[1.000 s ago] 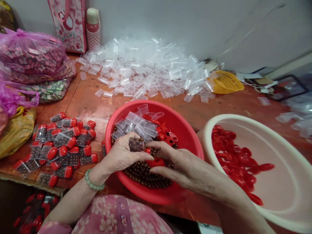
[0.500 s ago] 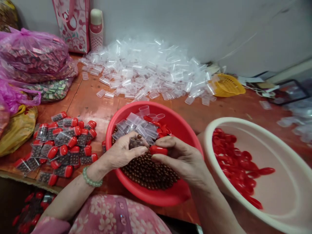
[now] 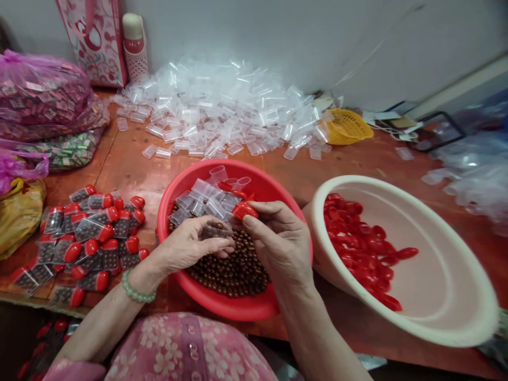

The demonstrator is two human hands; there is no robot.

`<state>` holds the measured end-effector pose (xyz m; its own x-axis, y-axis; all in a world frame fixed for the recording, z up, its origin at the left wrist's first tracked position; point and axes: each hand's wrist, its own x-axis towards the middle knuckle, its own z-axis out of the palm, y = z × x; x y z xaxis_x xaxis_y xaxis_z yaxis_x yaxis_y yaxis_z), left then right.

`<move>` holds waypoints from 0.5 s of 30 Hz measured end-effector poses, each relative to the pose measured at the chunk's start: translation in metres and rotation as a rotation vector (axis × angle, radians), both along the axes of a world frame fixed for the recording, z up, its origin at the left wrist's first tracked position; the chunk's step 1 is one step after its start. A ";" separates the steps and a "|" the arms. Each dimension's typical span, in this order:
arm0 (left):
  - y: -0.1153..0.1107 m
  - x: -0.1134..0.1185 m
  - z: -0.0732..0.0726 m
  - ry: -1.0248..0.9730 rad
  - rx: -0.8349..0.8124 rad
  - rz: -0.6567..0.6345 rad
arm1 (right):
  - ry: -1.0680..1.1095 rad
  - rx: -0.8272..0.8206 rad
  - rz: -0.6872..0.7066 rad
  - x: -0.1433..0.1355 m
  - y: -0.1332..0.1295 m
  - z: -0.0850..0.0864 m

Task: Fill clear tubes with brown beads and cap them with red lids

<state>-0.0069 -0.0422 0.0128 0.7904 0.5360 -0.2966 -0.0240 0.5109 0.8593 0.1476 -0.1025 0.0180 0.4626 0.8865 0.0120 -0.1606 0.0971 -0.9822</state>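
Note:
Over the red basin (image 3: 238, 312), my left hand (image 3: 190, 244) is closed around a clear plastic case (image 3: 216, 228) with a few brown beads in it. My right hand (image 3: 283, 243) pinches a glossy red cap (image 3: 244, 210) between thumb and fingers, a little apart from the case. Below both hands the basin holds a heap of round brown beads (image 3: 234, 270). Clear empty cases (image 3: 208, 197) and some red caps lie at the basin's far side, partly behind my hands.
Filled red-capped cases (image 3: 95, 222) lie piled on the wooden table to the left. A cream basin (image 3: 448, 270) with loose red caps (image 3: 361, 238) stands right. Clear cases (image 3: 222, 111) are heaped along the wall, beside a yellow basket (image 3: 349, 127). Purple bags (image 3: 43, 95) sit far left.
The whole view has shifted, so things appear further left. My hands, close together before, have moved slightly apart, and the red cap is now raised and tilted away from the case.

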 end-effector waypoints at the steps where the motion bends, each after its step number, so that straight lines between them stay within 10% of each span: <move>1: -0.001 0.000 -0.001 0.012 0.048 0.012 | -0.027 0.005 -0.005 -0.001 0.000 -0.002; 7: 0.003 -0.002 -0.004 0.034 0.316 0.020 | -0.145 0.029 -0.054 -0.003 0.000 -0.009; 15: 0.008 -0.003 0.002 0.023 0.227 0.034 | -0.076 0.049 -0.122 -0.003 0.002 -0.009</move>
<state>-0.0101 -0.0344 0.0150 0.7655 0.6170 -0.1825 -0.0173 0.3032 0.9528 0.1450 -0.1008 0.0093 0.5630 0.8212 0.0933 -0.0697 0.1596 -0.9847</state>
